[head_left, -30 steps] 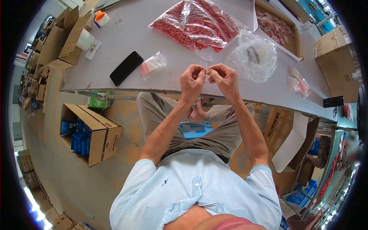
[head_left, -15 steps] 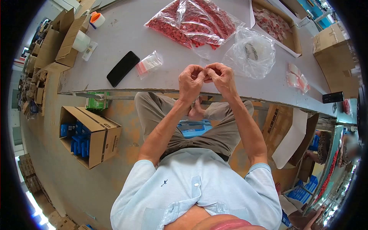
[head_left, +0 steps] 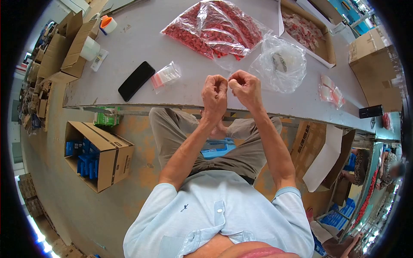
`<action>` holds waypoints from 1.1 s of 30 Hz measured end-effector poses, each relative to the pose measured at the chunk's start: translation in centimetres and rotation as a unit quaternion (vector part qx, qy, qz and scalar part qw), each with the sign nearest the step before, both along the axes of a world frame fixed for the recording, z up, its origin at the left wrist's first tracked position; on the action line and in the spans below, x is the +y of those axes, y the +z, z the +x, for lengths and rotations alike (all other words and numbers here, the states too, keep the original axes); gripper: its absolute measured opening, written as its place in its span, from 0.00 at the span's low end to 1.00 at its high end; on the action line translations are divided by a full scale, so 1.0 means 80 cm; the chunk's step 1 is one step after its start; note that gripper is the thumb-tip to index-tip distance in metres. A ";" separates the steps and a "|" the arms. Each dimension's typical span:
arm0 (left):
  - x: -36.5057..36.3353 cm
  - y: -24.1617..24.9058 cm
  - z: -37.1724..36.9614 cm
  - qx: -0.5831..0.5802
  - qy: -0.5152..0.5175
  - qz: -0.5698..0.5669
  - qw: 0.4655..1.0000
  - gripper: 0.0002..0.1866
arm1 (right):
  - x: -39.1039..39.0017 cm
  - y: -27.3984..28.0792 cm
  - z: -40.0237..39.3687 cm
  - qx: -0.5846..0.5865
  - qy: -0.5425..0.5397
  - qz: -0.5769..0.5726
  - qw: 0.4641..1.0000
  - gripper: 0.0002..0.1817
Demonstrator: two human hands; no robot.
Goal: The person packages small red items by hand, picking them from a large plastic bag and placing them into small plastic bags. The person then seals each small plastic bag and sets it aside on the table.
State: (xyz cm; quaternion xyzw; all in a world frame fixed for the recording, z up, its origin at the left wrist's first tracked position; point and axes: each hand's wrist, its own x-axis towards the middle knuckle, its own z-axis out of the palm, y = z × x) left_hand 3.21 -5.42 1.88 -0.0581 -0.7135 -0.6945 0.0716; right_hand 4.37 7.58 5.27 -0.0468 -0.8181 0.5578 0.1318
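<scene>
Pale grey worktable (head_left: 172, 92) with a worn front edge carries a large clear plastic bag (head_left: 215, 30) filled with small red pieces (head_left: 185, 33). On the floor, well to the near left of that bag, an open brown cardboard carton (head_left: 115, 159) holds small blue boxes (head_left: 89, 167). On its near side, over the table, the left hand (head_left: 214, 92) and right hand (head_left: 245, 89) are close beside each other, each with thumb and fingertips pinched together; whether anything lies between them I cannot tell. To its near left are a black rectangular phone (head_left: 137, 81) and a small clear, white and red packet (head_left: 166, 76); to its near right, a crumpled clear plastic bag (head_left: 294, 77), contents unclear. Right of it, a shallow cardboard tray (head_left: 331, 52) holds red pieces in clear wrapping (head_left: 301, 30)
</scene>
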 end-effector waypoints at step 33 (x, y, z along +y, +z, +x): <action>-0.010 0.001 -0.004 0.056 -0.095 -0.071 0.991 0.05 | 0.020 0.005 0.017 -0.063 0.006 0.016 0.998 0.08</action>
